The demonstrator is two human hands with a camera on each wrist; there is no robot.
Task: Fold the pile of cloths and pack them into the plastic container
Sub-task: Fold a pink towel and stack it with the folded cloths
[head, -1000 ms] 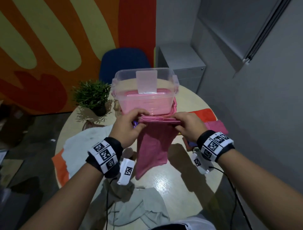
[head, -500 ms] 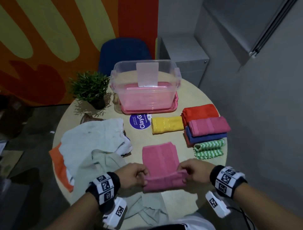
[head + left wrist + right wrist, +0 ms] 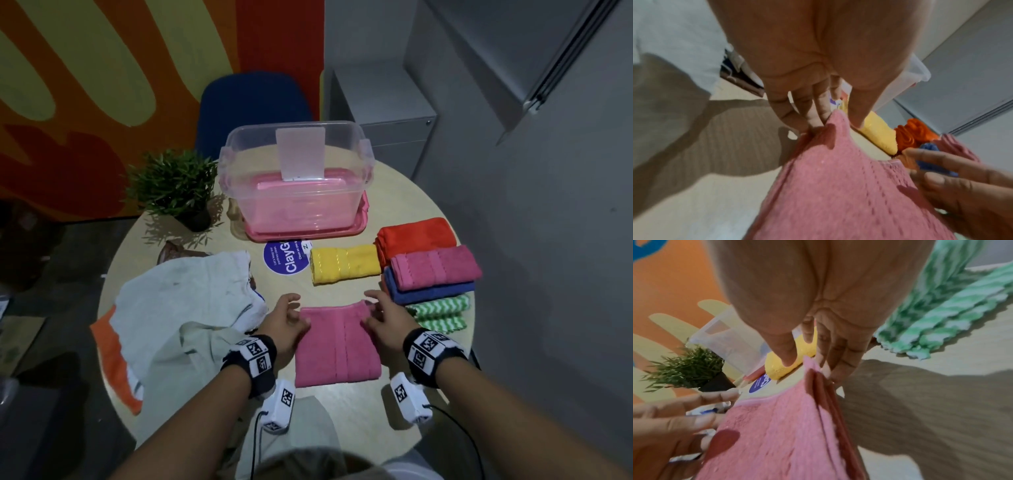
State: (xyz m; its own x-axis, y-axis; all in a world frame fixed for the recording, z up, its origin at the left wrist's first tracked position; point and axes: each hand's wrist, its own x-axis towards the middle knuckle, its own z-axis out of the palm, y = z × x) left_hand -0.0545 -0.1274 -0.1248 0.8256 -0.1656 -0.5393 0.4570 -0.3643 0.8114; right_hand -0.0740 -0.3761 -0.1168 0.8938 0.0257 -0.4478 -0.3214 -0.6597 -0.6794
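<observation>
Folded over since a moment ago, the pink cloth (image 3: 337, 346) lies flat — both hands (image 3: 286, 327) (image 3: 385, 323) open, fingertips at its far corners — letting go carelessly could spring the fold.

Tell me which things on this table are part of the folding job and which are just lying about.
Job: pink cloth under both hands, left hand, right hand, folded stack, yellow cloth, unfolded pile, container.
Lying about: plant, sticker, chair.

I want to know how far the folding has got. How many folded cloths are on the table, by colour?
Pink cloths: 2
Yellow cloth: 1
Orange cloth: 1
Blue cloth: 1
Green-and-white cloth: 1
Total: 6
</observation>
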